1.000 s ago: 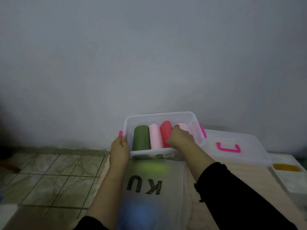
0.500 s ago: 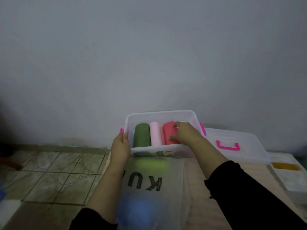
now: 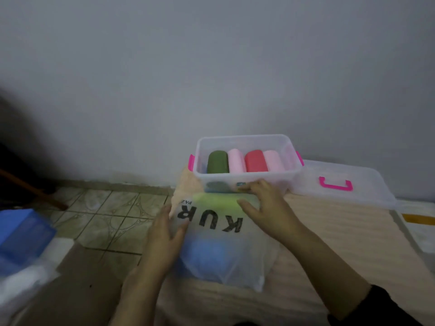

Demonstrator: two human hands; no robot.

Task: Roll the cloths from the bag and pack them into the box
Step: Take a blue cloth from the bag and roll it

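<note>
The clear rectangular plastic box with pink side latches (image 3: 247,177) sits at centre right of the frame, against the grey wall. Four rolled cloths lie side by side inside it: a dark green roll (image 3: 218,161), a pale pink roll (image 3: 236,163), a red roll (image 3: 255,160) and a second pale pink roll (image 3: 274,160). A strip of free space remains at the left end of the box; something bluish shows there, but it cannot be identified.

The translucent white plastic bag with black printed letters (image 3: 219,241) lies flat just below the box, in the lower centre of the frame. Two cloths show through it: a yellow-green one (image 3: 216,200) near the bag's mouth and a blue one (image 3: 207,257) deeper in.

The left hand (image 3: 164,238) rests on the bag's left edge, fingers extended, grip released. The right hand (image 3: 266,208) lies flat across the bag's upper right corner, fingertips touching the front wall of the box, grip likewise released.

Judgement: four cloths are packed; at least two remain to be drawn out, rolled and packed. The clear plastic lid with a pink handle (image 3: 341,184) lies to the right of the box, not yet fitted.
</note>
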